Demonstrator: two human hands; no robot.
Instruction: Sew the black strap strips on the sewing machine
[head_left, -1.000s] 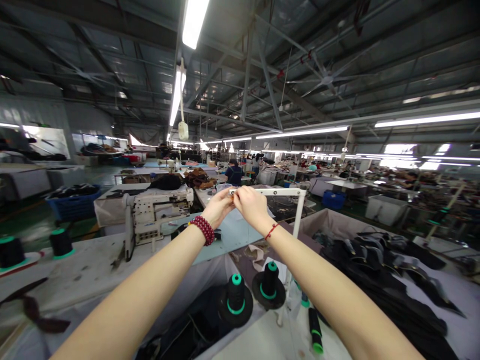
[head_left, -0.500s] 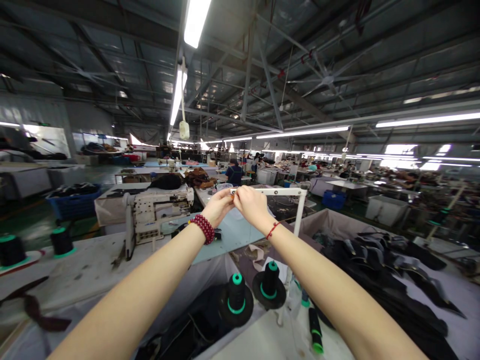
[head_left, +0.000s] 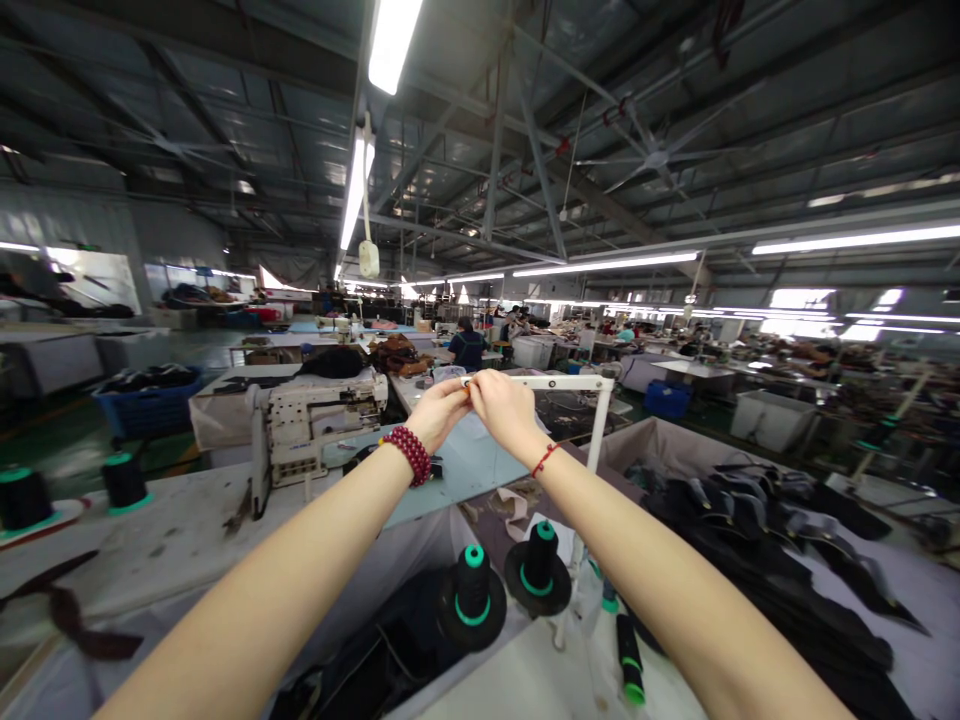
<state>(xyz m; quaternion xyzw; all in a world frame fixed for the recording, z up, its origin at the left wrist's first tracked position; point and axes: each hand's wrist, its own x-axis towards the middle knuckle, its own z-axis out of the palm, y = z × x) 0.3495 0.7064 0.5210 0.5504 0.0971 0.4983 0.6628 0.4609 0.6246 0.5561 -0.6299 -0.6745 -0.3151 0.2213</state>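
Both my arms reach up to the left end of a white thread-stand bar (head_left: 559, 382). My left hand (head_left: 439, 410), with a dark red bead bracelet at the wrist, and my right hand (head_left: 504, 408), with a thin red string at the wrist, meet fingertip to fingertip in a pinch at the bar's tip. Whatever is between the fingers is too small to make out. Below them stand two black thread cones (head_left: 471, 592) with green tops on round bases, and a slim spool (head_left: 628, 660) lies beside the stand's pole.
A white sewing machine (head_left: 315, 420) sits to the left on a grey table (head_left: 172, 540). Black fabric pieces (head_left: 772, 540) fill the bin at right. More cones (head_left: 124, 480) stand far left. Other people work at distant tables.
Hardly anything has changed: my hands stay pinched at the bar's end, shifted slightly upward in view.
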